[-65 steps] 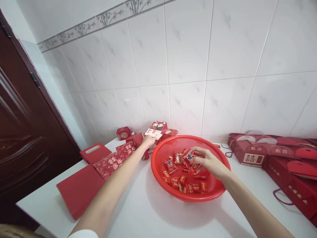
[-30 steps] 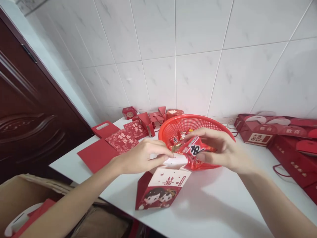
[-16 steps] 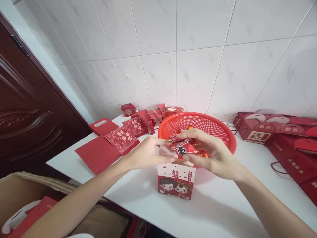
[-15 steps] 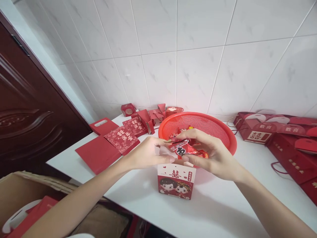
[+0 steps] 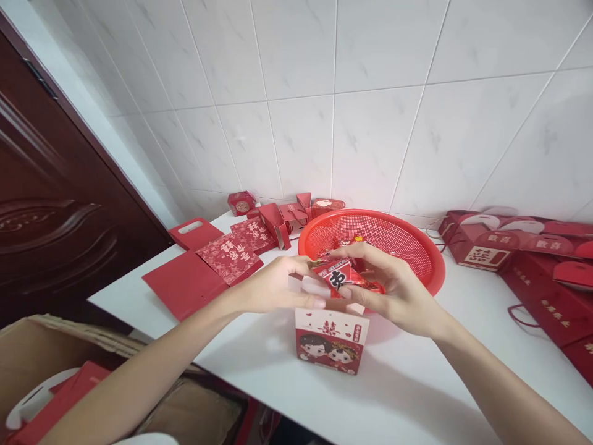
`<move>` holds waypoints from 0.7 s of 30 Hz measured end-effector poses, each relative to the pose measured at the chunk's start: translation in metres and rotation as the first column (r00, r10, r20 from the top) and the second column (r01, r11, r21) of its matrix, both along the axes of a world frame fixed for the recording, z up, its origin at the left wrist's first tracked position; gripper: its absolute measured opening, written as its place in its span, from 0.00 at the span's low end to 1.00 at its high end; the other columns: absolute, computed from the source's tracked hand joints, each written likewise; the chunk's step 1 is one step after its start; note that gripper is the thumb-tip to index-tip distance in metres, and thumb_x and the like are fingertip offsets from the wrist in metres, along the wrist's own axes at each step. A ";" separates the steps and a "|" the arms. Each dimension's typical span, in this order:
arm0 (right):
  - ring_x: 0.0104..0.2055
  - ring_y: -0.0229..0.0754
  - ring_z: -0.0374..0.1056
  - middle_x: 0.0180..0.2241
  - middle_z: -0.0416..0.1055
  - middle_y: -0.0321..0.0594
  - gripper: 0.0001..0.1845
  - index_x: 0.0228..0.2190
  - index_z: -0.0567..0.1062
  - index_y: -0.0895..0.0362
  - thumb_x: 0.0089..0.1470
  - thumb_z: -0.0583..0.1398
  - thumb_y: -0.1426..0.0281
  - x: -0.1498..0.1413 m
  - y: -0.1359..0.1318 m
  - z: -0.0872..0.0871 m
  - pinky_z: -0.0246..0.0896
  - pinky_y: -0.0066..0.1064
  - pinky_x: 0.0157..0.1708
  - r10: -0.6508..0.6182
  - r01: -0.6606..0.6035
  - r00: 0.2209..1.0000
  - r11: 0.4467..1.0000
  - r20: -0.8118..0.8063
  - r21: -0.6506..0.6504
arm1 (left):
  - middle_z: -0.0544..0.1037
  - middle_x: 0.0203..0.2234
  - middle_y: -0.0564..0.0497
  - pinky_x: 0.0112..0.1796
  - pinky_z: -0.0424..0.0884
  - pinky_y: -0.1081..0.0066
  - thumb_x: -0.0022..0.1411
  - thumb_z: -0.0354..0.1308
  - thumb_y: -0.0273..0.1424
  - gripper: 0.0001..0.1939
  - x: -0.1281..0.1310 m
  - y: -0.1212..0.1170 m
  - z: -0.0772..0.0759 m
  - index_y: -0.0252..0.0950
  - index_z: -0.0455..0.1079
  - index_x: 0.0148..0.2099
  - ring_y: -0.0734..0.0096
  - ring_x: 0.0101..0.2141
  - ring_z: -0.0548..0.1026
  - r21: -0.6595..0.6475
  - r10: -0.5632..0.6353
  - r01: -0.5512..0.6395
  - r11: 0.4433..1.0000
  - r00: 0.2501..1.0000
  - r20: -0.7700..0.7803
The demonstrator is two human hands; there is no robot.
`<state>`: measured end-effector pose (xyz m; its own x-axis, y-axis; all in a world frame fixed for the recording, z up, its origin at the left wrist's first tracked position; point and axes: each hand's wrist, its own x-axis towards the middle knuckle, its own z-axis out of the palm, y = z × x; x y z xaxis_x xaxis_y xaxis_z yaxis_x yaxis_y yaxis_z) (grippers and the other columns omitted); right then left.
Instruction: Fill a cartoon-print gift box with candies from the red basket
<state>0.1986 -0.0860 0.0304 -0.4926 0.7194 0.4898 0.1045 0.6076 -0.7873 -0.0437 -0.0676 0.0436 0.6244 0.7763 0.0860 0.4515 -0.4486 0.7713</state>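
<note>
A small white-and-red gift box [image 5: 330, 346] printed with two cartoon figures stands upright on the white table, its top unfolded. My left hand [image 5: 282, 285] is at the box's upper left, thumb along the front rim and fingers round the pale flap. Over the opening, my right hand [image 5: 389, 285] grips red-wrapped candies [image 5: 340, 277], thumb in front and fingers behind. One wrapper bears a large black character; how many pieces are held is hard to tell. Behind the hands sits a red plastic basket [image 5: 424, 269] with more wrapped candies, partly hidden by my right hand.
Flat red cartons [image 5: 185, 284] lie to the left, and several small red boxes [image 5: 243, 203] stand along the tiled wall. Rows of red gift boxes [image 5: 486, 247] fill the right side. Below the table's left edge is an open cardboard box [image 5: 32, 346].
My right hand has brought the candies slightly lower over the box opening, and its thumb has shifted a little. My left hand stays at the rim. The view has shifted slightly.
</note>
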 end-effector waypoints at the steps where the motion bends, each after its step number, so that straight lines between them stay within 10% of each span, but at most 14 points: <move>1: 0.50 0.45 0.73 0.53 0.72 0.44 0.21 0.54 0.73 0.50 0.59 0.64 0.69 0.000 0.000 0.000 0.74 0.37 0.44 -0.003 0.003 1.000 1.000 -0.006 -0.004 | 0.80 0.47 0.46 0.53 0.70 0.55 0.55 0.71 0.39 0.14 -0.001 -0.001 0.001 0.40 0.82 0.43 0.52 0.52 0.75 -0.002 -0.013 0.013 1.000 1.000 -0.027; 7: 0.44 0.43 0.73 0.47 0.74 0.43 0.21 0.53 0.73 0.52 0.59 0.65 0.68 -0.003 -0.004 0.002 0.73 0.37 0.42 0.046 -0.046 0.999 0.999 -0.025 -0.011 | 0.69 0.62 0.50 0.60 0.65 0.55 0.53 0.73 0.39 0.23 -0.004 -0.005 0.009 0.48 0.79 0.52 0.51 0.61 0.67 0.026 -0.132 0.137 0.990 0.982 -0.136; 21: 0.38 0.39 0.71 0.41 0.76 0.37 0.13 0.49 0.74 0.53 0.62 0.61 0.70 0.000 -0.011 0.010 0.66 0.30 0.37 0.031 -0.041 0.977 0.998 0.209 0.042 | 0.73 0.59 0.47 0.55 0.70 0.56 0.52 0.71 0.48 0.30 -0.009 0.000 0.001 0.46 0.76 0.56 0.48 0.59 0.70 0.007 -0.099 0.102 0.995 0.980 -0.174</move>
<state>0.1987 -0.0974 0.0405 -0.6123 0.6784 0.4059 0.2406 0.6490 -0.7217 -0.0528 -0.0680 0.0444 0.7058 0.7082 -0.0184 0.5296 -0.5102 0.6777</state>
